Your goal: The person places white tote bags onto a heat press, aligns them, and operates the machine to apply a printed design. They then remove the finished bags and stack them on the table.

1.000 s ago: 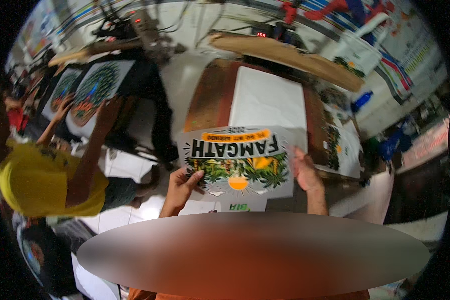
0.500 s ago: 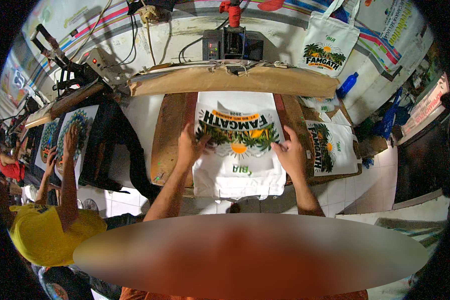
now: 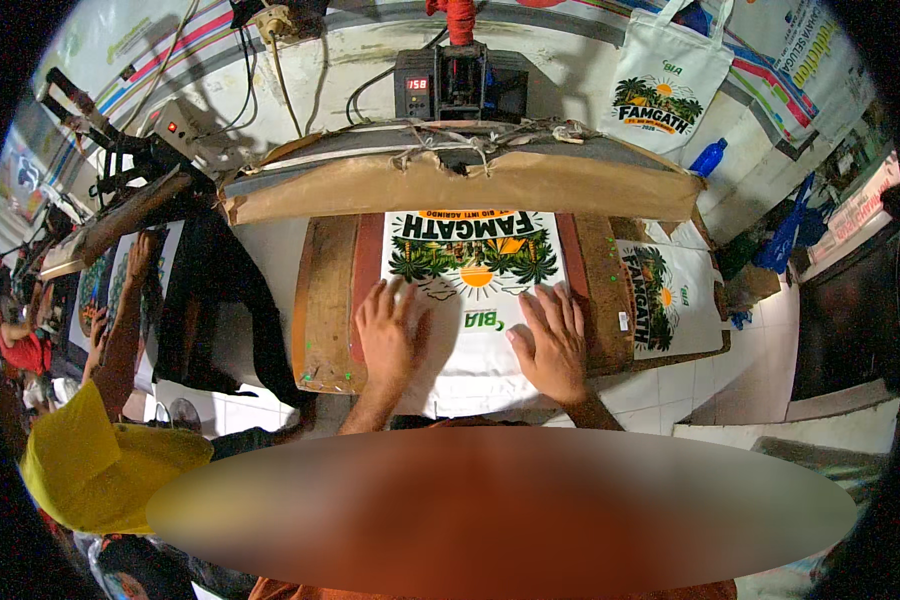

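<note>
On the low board (image 3: 322,290) in front of us lies the white cloth (image 3: 460,370) with its palm-and-sun print (image 3: 475,258), upside down to us. Our left hand (image 3: 390,335) and right hand (image 3: 552,345) rest palm-down on it, well apart, fingers slightly spread, nothing pinched; fingertips near the print's lower edge. How hard they press, we can't tell. The brown-edged upper plate (image 3: 460,188) hides the cloth's far end and the print's top. We can't make out a film edge around the print. A blurred oval covers our forearms' lower part. Right of the board's middle: a similar printed cloth (image 3: 670,300), sideways. Far left, a co-worker in yellow (image 3: 110,455), partly covered by the blur; that co-worker's work is small, unclear.
</note>
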A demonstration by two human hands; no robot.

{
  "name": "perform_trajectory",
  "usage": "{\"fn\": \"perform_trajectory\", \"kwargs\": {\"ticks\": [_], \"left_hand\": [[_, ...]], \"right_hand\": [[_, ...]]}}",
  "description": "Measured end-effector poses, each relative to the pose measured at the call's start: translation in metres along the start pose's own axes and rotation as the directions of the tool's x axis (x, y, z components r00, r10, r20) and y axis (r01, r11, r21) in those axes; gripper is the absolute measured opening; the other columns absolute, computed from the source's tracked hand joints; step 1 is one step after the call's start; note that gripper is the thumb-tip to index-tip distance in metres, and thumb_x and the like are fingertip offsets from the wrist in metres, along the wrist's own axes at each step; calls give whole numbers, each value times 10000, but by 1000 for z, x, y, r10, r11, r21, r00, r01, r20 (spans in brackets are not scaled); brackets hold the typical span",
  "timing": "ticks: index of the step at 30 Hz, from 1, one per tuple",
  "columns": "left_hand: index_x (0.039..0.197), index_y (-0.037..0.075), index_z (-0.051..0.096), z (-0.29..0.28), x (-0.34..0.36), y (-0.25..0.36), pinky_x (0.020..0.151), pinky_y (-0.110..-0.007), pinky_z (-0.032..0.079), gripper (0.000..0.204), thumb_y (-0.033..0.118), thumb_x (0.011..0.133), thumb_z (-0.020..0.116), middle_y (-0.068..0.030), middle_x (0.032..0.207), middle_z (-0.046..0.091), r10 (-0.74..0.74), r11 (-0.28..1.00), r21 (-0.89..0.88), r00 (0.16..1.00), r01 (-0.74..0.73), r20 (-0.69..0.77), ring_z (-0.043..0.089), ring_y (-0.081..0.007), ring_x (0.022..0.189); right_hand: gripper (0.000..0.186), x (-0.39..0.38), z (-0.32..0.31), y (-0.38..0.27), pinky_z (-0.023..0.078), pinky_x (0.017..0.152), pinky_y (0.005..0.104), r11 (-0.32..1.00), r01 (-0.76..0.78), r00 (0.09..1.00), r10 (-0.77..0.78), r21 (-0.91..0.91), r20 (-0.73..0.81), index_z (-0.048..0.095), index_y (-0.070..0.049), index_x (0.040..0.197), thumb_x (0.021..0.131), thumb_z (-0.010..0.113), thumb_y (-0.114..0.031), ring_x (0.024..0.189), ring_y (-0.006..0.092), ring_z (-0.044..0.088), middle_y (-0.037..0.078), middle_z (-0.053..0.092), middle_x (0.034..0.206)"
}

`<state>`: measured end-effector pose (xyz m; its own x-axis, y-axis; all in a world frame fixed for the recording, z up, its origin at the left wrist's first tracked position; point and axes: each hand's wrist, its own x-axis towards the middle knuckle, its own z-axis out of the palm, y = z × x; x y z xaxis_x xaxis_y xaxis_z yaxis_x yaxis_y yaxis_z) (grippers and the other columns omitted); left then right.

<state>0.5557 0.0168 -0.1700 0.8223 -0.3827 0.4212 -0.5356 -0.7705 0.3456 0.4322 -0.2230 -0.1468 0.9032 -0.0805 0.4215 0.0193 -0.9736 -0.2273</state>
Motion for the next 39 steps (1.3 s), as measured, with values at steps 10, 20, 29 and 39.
{"fn": "perform_trajectory", "kwargs": {"ticks": [10,20,29,39], "left_hand": [[1459,97,509,8,-5,2,1198,-572,194,502,292,997,532,-86,1565,433,101,987,112,989,-113,105,330,-357,1469],[1474,80,484,7,-4,1,1208,-566,172,563,281,955,569,-139,1558,425,84,990,103,991,-95,104,293,-377,1484],[1388,49,556,-7,-1,-2,1193,-574,197,496,215,926,628,-143,1542,445,68,997,37,998,-68,-3,302,-395,1474],[1420,117,552,1,-3,-11,1212,-568,181,506,209,924,582,-66,1567,435,102,979,165,991,-116,88,305,-325,1491]], "right_hand": [[564,6,3,-1,267,1151,561,999,-32,999,32,7,1,530,-43,1398,920,661,-314,1406,423,346,192,444,1463],[583,10,4,0,256,1153,553,1000,-23,1000,23,5,5,517,-59,1419,918,660,-321,1414,415,328,186,428,1480],[584,6,1,6,250,1138,582,998,-52,996,55,34,-75,531,-72,1411,911,672,-338,1417,423,336,172,435,1496],[587,4,-3,8,239,1148,577,999,-4,1000,3,33,31,519,-39,1405,911,656,-325,1417,429,333,184,444,1484]]}}
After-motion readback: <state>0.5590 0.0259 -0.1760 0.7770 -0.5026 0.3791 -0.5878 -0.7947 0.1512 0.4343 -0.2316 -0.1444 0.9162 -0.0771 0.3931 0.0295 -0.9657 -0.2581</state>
